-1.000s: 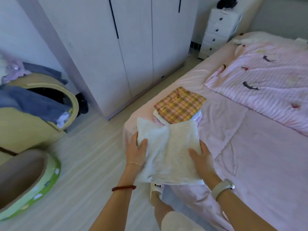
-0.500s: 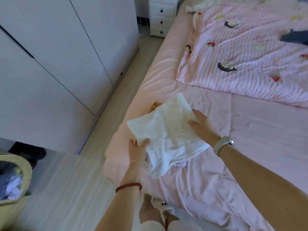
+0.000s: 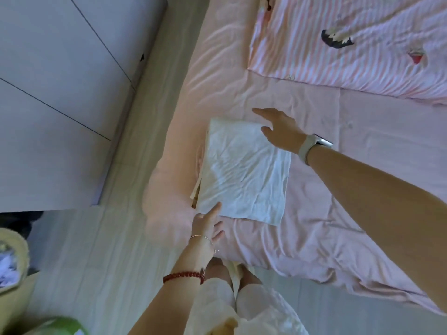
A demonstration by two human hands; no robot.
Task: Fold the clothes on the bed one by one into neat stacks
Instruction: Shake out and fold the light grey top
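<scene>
Hands reach out, fingers straight: left hand [image 3: 205,226] touching the folded white cloth [image 3: 244,170], right hand [image 3: 281,131] above it.

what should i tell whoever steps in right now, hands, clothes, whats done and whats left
Left hand: open, fingers out, index tip at the near left corner of the white folded cloth.
Right hand: open, fingers spread, at the cloth's far right corner.
The white cloth lies flat and squared on top of the stack, whose edges peek out on its left, near the corner of the pink bed.
Done: this piece is folded and set on the pile.
Left: no other loose clothes show on the bed in this view; look further up the bed, past the striped quilt, for the next piece.
</scene>
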